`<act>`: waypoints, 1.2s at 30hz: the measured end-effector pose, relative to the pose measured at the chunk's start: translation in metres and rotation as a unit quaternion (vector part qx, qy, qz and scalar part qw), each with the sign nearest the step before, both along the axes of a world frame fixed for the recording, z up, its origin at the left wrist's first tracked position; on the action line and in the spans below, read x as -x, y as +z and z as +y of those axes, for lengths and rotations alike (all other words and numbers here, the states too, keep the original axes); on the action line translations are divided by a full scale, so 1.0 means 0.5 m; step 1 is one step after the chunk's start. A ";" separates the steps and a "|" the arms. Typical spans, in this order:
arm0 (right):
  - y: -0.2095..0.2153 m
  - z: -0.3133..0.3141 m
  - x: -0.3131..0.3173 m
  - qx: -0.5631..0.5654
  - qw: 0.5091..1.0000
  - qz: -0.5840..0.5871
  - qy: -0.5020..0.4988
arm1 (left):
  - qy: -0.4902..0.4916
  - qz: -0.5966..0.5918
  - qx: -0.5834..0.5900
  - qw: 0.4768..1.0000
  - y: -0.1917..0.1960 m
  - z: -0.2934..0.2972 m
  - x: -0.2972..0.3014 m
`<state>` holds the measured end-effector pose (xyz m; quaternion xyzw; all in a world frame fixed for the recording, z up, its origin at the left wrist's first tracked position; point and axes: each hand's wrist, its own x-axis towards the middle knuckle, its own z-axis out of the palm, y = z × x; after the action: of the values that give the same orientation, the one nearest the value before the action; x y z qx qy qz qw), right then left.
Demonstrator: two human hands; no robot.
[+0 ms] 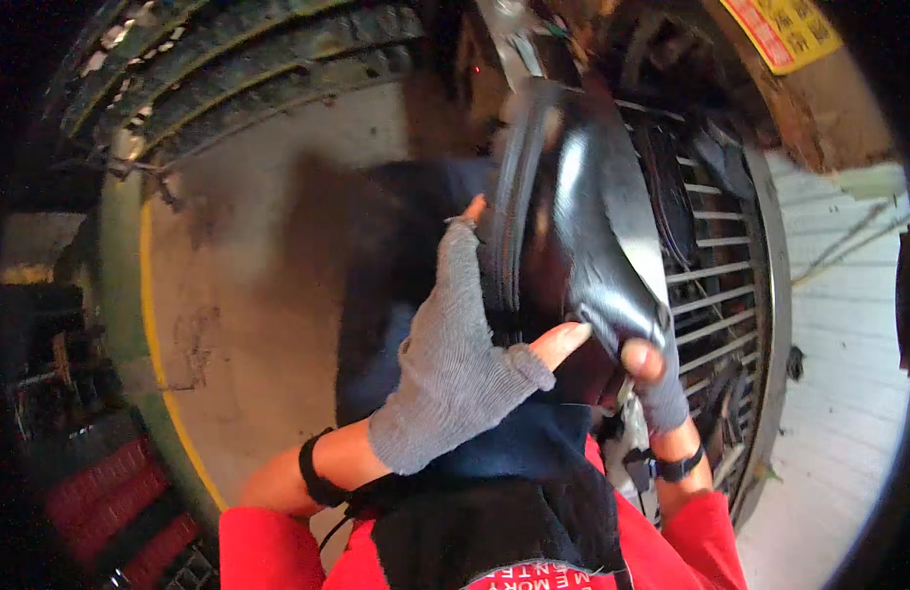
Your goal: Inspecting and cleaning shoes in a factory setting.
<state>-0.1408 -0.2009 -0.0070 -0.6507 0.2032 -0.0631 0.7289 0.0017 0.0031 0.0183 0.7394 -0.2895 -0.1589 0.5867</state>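
Before a dark apron [494, 516], the gray-gloved left hand [450, 344] and right hand [661, 385] grip a glossy black leather shoe [585, 221]; upper and sole [514, 216] look joined, though what remains is unclear.

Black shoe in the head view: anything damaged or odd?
Nothing plainly stands out. The black shoe, held between the left hand and right hand, shows slight creasing near its lower end, but glare hides whether that is damage.
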 end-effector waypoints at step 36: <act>0.047 -0.016 -0.190 0.218 0.926 -0.127 0.280 | -0.222 -0.132 -0.089 0.962 -0.030 0.114 -0.150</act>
<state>-0.0456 -0.2091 0.0166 -0.8108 -0.1002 0.0191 0.5764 0.0765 0.0599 0.0034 0.7203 -0.5056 -0.2110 0.4254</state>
